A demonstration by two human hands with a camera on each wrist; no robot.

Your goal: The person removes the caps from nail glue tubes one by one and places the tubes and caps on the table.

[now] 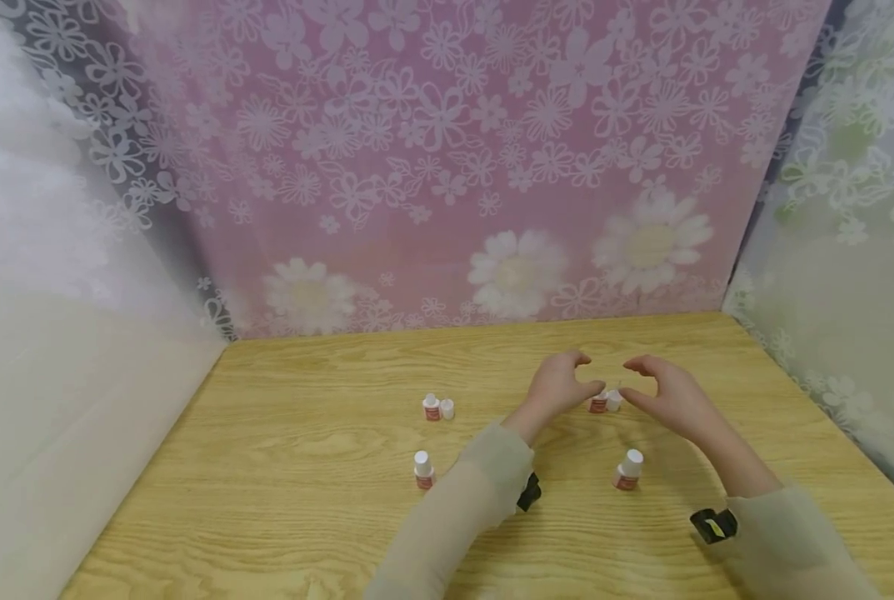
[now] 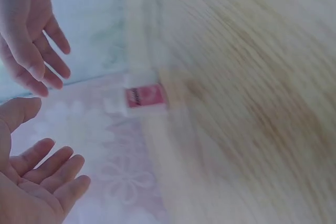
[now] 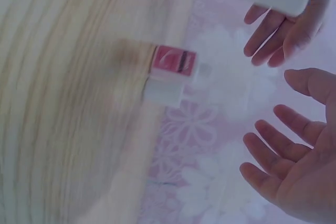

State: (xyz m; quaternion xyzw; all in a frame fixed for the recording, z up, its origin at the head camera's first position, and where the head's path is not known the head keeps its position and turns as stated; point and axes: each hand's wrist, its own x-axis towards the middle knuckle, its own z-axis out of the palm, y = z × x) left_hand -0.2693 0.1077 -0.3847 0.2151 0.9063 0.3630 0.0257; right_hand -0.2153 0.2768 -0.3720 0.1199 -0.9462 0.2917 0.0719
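Note:
My left hand (image 1: 562, 385) and right hand (image 1: 667, 396) are held over the back right of the table, fingers apart and palms facing each other. Neither holds anything. Between and below them stands a small white bottle (image 1: 598, 405) with a red label, its top partly hidden by the left thumb. A white cap (image 1: 614, 401) sits on the wood right beside it. In the right wrist view, the bottle (image 3: 173, 61) and cap (image 3: 164, 92) stand side by side, left of the spread fingers (image 3: 268, 153). Closer to me, a capped bottle (image 1: 628, 471) stands below the right hand.
Another uncapped bottle (image 1: 432, 409) with a white cap (image 1: 447, 409) beside it stands at the middle left. In front of it is a capped bottle (image 1: 423, 471), near my left sleeve (image 1: 461, 492). Flowered curtains (image 1: 447, 167) border the wooden table (image 1: 267, 467) at the back and sides.

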